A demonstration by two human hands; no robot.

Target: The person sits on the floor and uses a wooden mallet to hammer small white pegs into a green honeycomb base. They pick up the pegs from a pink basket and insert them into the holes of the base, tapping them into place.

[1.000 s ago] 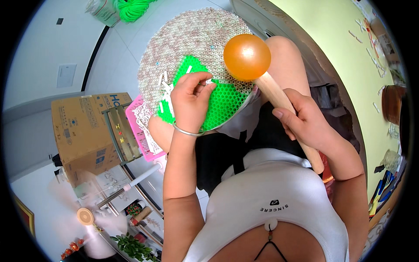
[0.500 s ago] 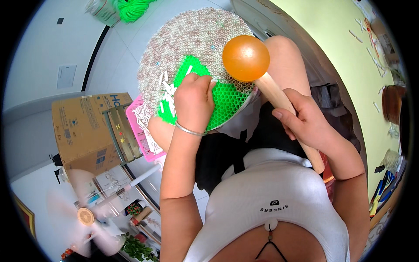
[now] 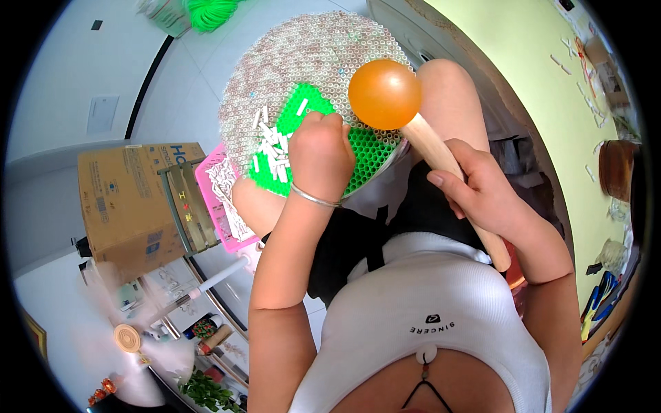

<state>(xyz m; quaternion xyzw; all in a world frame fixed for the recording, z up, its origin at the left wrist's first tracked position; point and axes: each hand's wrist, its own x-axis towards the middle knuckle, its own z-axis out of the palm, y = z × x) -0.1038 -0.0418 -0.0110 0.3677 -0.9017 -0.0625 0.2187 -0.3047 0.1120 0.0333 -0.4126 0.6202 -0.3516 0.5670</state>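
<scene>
A round board lies over my lap, its green honeycomb (image 3: 372, 155) bare in the near part and filled with short pale tubes (image 3: 303, 51) over the rest. My right hand (image 3: 475, 182) grips the wooden handle of a mallet (image 3: 385, 94) with an orange rubbery ball head, held over the board's right side. Closed in a pinch, my left hand (image 3: 320, 155) is at the green honeycomb; its fingertips point away from view, so what they hold is hidden. Beside it, several loose white tubes (image 3: 275, 151) lie in a heap on the board.
A pink basket (image 3: 213, 189) of white tubes stands left of the board. Farther left are a cardboard box (image 3: 131, 206) and a spinning fan (image 3: 127, 337). At the right runs a pale yellow surface (image 3: 537, 82) with scattered white pieces. Bright green cord (image 3: 210, 14) lies at the top.
My left hand has moved slightly to the right along the green honeycomb, showing more of the loose white tubes. My right hand and the mallet have barely moved.
</scene>
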